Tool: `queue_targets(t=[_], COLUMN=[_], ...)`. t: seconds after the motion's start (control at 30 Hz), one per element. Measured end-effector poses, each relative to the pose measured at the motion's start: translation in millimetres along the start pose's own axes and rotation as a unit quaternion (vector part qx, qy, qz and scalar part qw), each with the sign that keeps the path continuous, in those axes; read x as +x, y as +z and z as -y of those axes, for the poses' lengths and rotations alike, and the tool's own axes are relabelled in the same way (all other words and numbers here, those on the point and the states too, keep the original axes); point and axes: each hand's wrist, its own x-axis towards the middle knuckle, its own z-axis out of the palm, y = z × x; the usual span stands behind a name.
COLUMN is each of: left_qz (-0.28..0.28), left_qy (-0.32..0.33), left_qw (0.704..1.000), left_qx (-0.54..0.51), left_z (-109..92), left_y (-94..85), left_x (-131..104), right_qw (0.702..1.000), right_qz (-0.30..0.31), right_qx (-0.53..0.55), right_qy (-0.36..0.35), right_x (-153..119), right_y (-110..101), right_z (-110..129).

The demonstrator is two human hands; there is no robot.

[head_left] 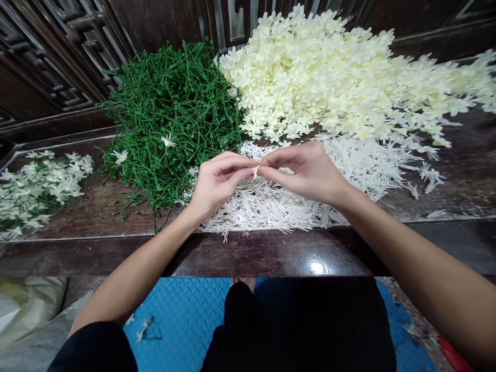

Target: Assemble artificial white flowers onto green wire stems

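Okay so, mid-frame, a small pale piece (256, 170) is pinched by left fingers (241, 176) and right fingers (273, 175), tips nearly together; best held lightly so nothing's bent

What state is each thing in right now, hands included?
Left hand: pinching a small pale piece
Right hand: pinching the same piece
Green stems: heaped, tangled
Cream blossoms: heaped loose, trailing off rightward
White strands: spread loose in a pile
Flowered sprigs: white blooms on green stems, lying bunched
Blue mat: laid flat
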Motion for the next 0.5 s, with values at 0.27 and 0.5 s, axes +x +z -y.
queue_targets(t=[0.27, 0.5], left_qz=[-0.084, -0.067], left_qy=[-0.010, -0.014], left_qw=[0.995, 0.997], left_qx=[0.047, 0.044], left_z=[-4.9, 0.1], left_y=[-1.5, 0.5], left_x=[1.4, 0.4], right_qw=[0.994, 0.991], right_qz=[-0.014, 0.013], right_qx=[0.097, 0.123], right_qy=[0.056, 0.052], right_x=[2.5, 1.6], right_y=[2.1, 3.6], right_z=[4.1, 2.2])
